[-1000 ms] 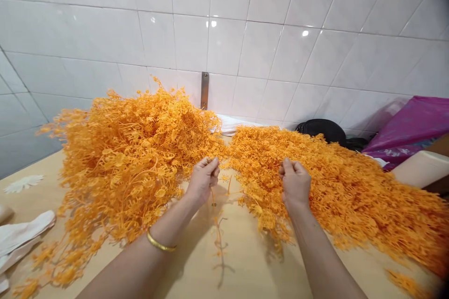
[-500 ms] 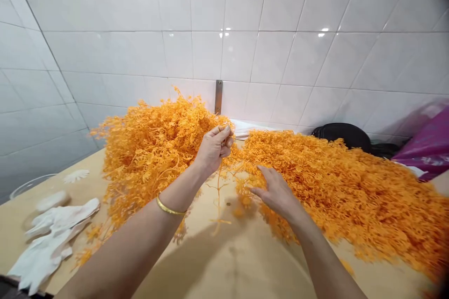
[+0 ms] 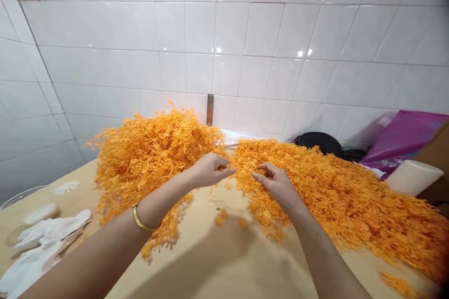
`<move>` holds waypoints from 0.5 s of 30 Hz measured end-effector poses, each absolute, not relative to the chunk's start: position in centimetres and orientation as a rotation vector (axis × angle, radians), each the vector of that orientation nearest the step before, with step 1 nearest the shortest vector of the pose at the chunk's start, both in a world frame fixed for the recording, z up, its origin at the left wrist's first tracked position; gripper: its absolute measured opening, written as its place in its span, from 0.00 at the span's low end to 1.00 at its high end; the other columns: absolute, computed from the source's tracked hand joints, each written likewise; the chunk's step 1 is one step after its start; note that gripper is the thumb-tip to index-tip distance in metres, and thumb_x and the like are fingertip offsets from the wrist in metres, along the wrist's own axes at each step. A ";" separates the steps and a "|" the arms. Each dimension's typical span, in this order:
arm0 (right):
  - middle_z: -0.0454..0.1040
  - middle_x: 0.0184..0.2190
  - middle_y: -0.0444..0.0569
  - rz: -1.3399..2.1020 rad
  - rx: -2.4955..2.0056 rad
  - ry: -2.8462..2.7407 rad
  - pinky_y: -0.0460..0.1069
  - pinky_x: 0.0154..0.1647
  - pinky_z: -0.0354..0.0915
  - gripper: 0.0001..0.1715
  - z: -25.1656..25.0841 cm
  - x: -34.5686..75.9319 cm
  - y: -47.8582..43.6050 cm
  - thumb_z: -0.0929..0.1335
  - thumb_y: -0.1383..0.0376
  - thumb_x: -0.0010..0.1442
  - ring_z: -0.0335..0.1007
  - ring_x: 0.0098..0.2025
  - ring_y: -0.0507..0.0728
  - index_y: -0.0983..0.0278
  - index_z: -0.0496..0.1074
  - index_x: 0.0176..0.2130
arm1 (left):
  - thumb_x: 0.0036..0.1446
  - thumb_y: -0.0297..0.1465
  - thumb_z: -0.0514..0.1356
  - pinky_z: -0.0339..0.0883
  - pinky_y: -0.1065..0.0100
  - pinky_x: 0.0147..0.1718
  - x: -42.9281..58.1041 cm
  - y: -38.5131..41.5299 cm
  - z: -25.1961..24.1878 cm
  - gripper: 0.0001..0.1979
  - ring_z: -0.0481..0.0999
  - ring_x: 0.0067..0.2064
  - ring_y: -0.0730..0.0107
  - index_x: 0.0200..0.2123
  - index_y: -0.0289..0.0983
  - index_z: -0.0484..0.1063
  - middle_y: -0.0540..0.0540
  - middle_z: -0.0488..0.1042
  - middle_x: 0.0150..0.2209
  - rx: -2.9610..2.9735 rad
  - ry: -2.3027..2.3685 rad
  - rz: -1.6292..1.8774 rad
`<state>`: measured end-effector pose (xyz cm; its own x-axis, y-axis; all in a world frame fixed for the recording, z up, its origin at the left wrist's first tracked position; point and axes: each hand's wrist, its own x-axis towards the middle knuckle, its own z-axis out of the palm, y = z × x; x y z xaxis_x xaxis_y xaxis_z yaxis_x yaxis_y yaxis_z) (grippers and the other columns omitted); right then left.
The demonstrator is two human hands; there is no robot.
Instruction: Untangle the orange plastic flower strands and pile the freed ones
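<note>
Against a white tiled wall [image 3: 245, 32], a pale wooden table [image 3: 196, 261] carries two large heaps of orange sprays, the left heap [image 3: 150, 159] standing taller and the right heap [image 3: 343, 196] spreading toward the table's far right. They nearly meet at the middle, with loose sprigs [image 3: 220, 217] lying on the wood below.

Far right, a magenta bag [image 3: 403, 138] and a black bag [image 3: 317, 144] sit by the wall, their contents hidden. Far left shows the rim of a glass bowl [image 3: 21, 195], its contents unclear, near white gloves [image 3: 45, 252].

The left hand [image 3: 210, 170], with a gold bangle [image 3: 141, 219] at the wrist, lies against the left heap's inner edge. Its fingers [image 3: 224, 171] are pressed together, pointing toward the right hand; whether they pinch a stem cannot be told. The right hand [image 3: 277, 184] rests on the right heap, its thumb and forefinger curved apart, not closed on anything.
</note>
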<state>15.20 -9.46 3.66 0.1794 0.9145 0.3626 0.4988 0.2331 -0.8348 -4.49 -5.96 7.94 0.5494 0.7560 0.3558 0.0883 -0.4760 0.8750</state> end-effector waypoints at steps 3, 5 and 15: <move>0.58 0.17 0.40 0.410 -1.379 -1.468 0.44 0.18 0.51 0.13 3.5 14.2 -10.6 0.64 0.57 0.47 0.52 0.19 0.48 0.65 0.65 0.31 | 0.36 0.32 0.63 0.35 0.72 0.14 -4.2 -5.9 6.1 0.17 0.48 0.12 0.81 0.06 0.36 0.60 0.53 0.55 0.08 1.922 0.834 0.911; 0.62 0.23 0.44 0.125 -1.365 -1.521 0.46 0.23 0.55 0.09 3.0 13.0 -11.4 0.62 0.61 0.51 0.56 0.23 0.50 0.64 0.64 0.32 | 0.40 0.39 0.60 0.38 0.73 0.13 -3.7 -5.8 5.0 0.18 0.50 0.12 0.80 0.08 0.36 0.63 0.52 0.57 0.08 1.824 0.927 0.888; 0.64 0.40 0.54 -0.535 -1.191 -2.129 0.54 0.39 0.55 0.23 -1.5 8.3 -13.2 0.57 0.76 0.47 0.57 0.40 0.59 0.65 0.63 0.44 | 0.36 0.28 0.62 0.50 0.77 0.18 -1.0 -5.2 2.8 0.09 0.59 0.17 0.83 0.24 0.33 0.66 0.52 0.67 0.19 0.791 0.802 1.136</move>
